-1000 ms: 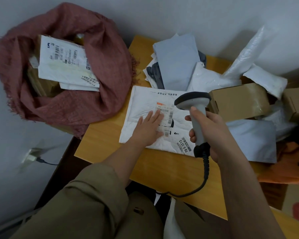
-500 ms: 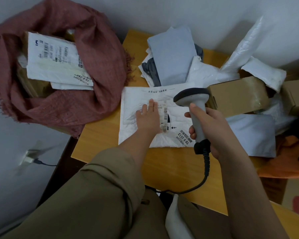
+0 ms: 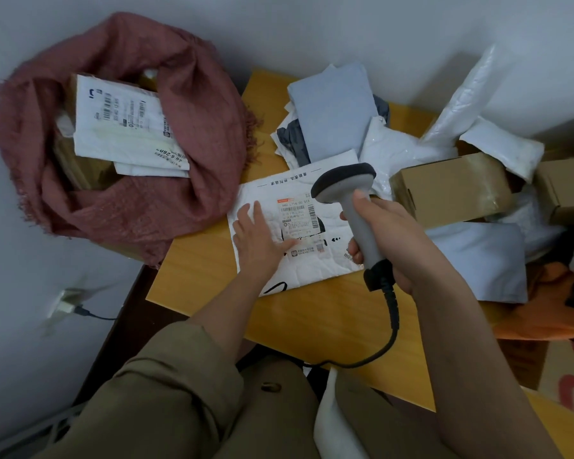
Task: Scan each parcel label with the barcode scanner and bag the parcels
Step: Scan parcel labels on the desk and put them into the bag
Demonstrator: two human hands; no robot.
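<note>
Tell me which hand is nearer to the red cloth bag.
Left. The left hand lies flat on the white mailer, just right of the red cloth bag; the right hand grips the scanner farther right.

Olive-khaki coat (image 3: pixel 166 392), sleeves pushed up, one button (image 3: pixel 271 387).

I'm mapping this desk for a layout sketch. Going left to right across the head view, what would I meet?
Wall plug → red cloth bag holding parcels → left hand on the white parcel → barcode scanner in the right hand → cardboard box.
</note>
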